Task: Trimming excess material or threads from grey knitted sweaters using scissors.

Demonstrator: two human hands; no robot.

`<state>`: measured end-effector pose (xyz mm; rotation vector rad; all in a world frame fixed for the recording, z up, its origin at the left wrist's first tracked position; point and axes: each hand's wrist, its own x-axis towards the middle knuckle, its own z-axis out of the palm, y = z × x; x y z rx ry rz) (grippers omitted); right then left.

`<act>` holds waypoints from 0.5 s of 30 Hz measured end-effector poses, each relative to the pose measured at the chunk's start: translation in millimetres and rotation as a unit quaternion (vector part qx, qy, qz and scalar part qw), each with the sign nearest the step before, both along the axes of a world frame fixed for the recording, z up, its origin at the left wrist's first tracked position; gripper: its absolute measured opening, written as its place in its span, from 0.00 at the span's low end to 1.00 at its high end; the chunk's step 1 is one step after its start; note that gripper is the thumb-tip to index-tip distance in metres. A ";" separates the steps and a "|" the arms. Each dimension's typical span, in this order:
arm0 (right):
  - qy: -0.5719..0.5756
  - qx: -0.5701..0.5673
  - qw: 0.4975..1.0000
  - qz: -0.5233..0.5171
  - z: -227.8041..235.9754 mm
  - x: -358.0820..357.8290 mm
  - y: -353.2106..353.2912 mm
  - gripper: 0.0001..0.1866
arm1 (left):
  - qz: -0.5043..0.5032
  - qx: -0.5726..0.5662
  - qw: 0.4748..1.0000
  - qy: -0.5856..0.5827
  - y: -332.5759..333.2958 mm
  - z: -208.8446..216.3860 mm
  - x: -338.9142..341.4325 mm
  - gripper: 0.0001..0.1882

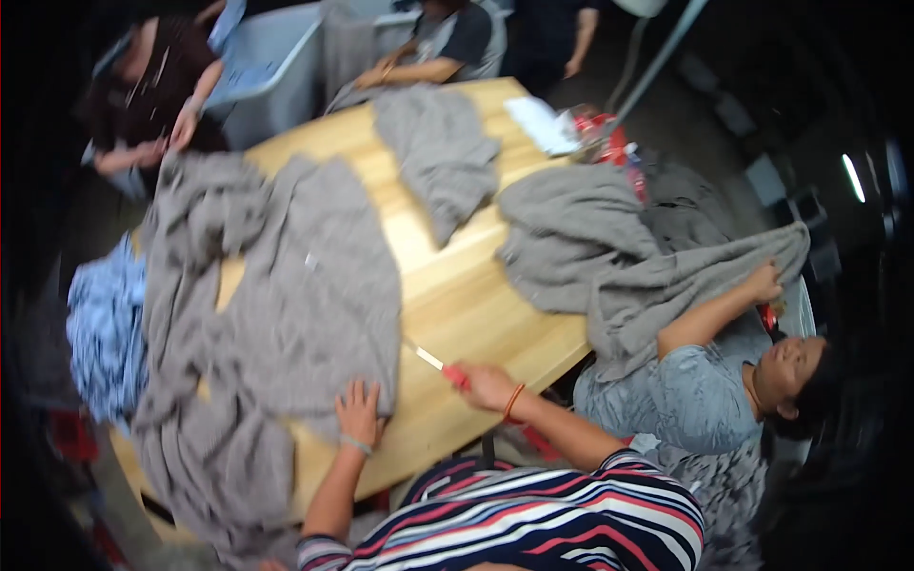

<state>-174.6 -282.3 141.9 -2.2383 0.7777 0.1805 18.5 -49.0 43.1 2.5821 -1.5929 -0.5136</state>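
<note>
A large grey knitted garment point(319, 276) lies spread over the left half of the wooden table. My left hand point(358, 414) rests flat on its lower right corner, fingers apart. To the right, over bare wood, my right hand point(489, 387) is closed round the handle of a small red-handled blade tool point(457, 377). Its pale, narrow blade points up and left toward the garment's edge; blur hides whether it is a knife or scissors. A small white tag or thread spot point(310, 259) shows on the grey cloth.
More grey garments point(443, 152) lie on the wooden table point(457, 285). A person at right lifts a grey garment point(685, 276); others work along the far side. Blue cloth point(107, 328) is heaped at left. Pale blue bins point(276, 81) stand behind; a red package point(598, 128) lies far right.
</note>
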 end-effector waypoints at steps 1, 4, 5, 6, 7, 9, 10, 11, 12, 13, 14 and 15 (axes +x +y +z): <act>0.005 -0.010 1.000 -0.002 5.7 -2.0 -2.3 0.14 | 0.019 -0.012 0.999 0.040 -8.1 -5.1 11.3 0.37; -0.001 -0.021 1.000 -0.011 18.6 -8.9 -6.8 0.16 | 0.137 -0.139 0.969 0.151 -27.6 -0.2 34.1 0.23; -0.006 -0.010 1.000 -0.016 20.0 -9.2 -7.8 0.16 | 0.234 -0.240 0.915 0.226 -37.6 7.9 39.0 0.17; -0.004 -0.014 1.000 -0.025 20.6 -12.2 -9.7 0.16 | 0.253 -0.342 0.851 0.307 -51.2 14.6 39.0 0.11; -0.010 -0.019 1.000 -0.023 24.8 -10.8 -13.5 0.16 | 0.251 -0.349 0.851 0.303 -67.4 34.4 38.6 0.11; -0.010 -0.026 0.998 -0.051 31.9 -11.6 -14.7 0.16 | 0.257 -0.443 0.724 0.463 -88.9 61.6 35.6 0.09; -0.013 -0.024 0.998 -0.050 31.5 -13.0 -16.7 0.16 | 0.222 -0.460 0.688 0.515 -95.7 72.5 32.6 0.11; -0.026 -0.046 0.997 -0.058 27.8 -14.2 -20.7 0.16 | 0.226 -0.460 0.688 0.513 -99.2 88.2 25.1 0.11; -0.039 -0.066 0.995 -0.067 25.5 -15.5 -23.8 0.17 | 0.231 -0.487 0.598 0.593 -100.3 107.2 15.1 0.12; -0.036 -0.061 0.996 -0.062 26.8 -15.0 -26.6 0.17 | 0.235 -0.508 0.497 0.663 -96.8 116.4 8.7 0.14; -0.050 -0.071 0.994 -0.070 28.1 -15.0 -29.8 0.17 | 0.265 -0.505 0.506 0.647 -89.4 108.1 15.1 0.15; -0.061 -0.078 0.992 -0.077 28.7 -15.2 -33.0 0.18 | 0.277 -0.501 0.506 0.645 -77.5 102.1 24.7 0.15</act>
